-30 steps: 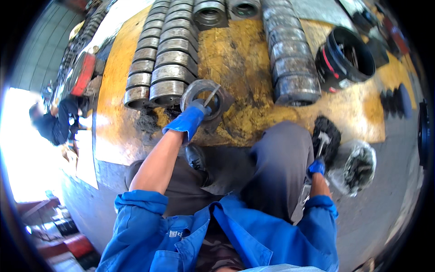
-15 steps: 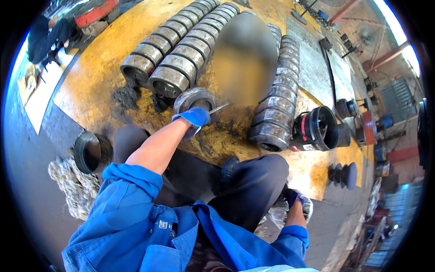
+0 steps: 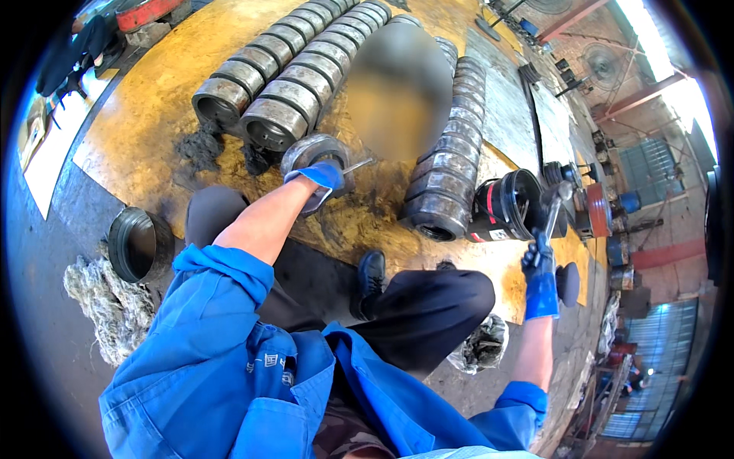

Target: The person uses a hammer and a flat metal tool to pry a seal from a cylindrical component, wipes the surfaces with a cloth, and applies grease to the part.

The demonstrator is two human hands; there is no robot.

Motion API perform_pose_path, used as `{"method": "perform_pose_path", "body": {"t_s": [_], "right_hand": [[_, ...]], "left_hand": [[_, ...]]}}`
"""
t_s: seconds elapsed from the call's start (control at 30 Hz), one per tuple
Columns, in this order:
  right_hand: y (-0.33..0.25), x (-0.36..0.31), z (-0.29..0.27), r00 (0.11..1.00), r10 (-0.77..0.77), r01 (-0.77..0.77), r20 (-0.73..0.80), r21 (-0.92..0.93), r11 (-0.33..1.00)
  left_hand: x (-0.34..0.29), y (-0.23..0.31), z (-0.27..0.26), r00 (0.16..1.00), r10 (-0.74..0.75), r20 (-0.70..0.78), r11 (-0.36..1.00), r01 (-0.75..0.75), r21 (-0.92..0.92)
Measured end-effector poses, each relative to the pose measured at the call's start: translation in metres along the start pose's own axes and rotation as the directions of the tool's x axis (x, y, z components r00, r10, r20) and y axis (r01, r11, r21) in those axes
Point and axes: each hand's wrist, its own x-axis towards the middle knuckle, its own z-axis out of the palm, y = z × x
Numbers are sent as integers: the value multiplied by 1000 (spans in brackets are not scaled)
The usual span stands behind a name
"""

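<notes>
My left hand (image 3: 324, 179), in a blue and grey glove, is closed at a thick metal ring (image 3: 312, 150) on the yellow, black-smeared floor sheet (image 3: 145, 130). From its grip a thin metal rod (image 3: 359, 164) juts out to the right; the rest of the rod is hidden by the glove. On the right side, my right hand (image 3: 541, 268) in a dark blue glove is wrapped round the handle of a hammer (image 3: 552, 218). The hammer is raised with its head up, in front of a black bucket (image 3: 501, 203).
Long rows of metal rings lie on their sides ahead, on the left (image 3: 275, 122) and right (image 3: 440, 195). A blurred patch hides the middle. A black cylinder (image 3: 140, 245) and a fibrous grey heap (image 3: 107, 306) sit at left. By my right knee lies a plastic bag (image 3: 482, 344).
My right hand has come up from low beside the plastic bag and now holds the hammer raised. My left hand stays at the ring with the rod. The view has shifted slightly.
</notes>
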Motion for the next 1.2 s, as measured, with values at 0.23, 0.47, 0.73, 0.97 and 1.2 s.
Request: {"method": "perform_pose_path", "body": {"t_s": [0.23, 0.47, 0.73, 0.97, 1.2], "right_hand": [[36, -52, 207, 906, -286, 239, 311, 181, 954], [221, -79, 312, 898, -4, -31, 440, 74, 997], [181, -70, 331, 871, -279, 261, 405, 100, 960], [213, -31, 346, 931, -127, 232, 343, -284, 931], [170, -48, 327, 923, -257, 350, 287, -344, 871]], "left_hand": [[-26, 3, -20, 965, -256, 52, 851, 251, -461], [-8, -13, -17, 996, -47, -75, 995, 40, -88], [15, -22, 2, 988, 147, -56, 958, -128, 256], [20, -41, -2, 942, 330, -56, 895, -293, 336], [-6, 23, -28, 958, -257, 125, 919, 282, -275]]}}
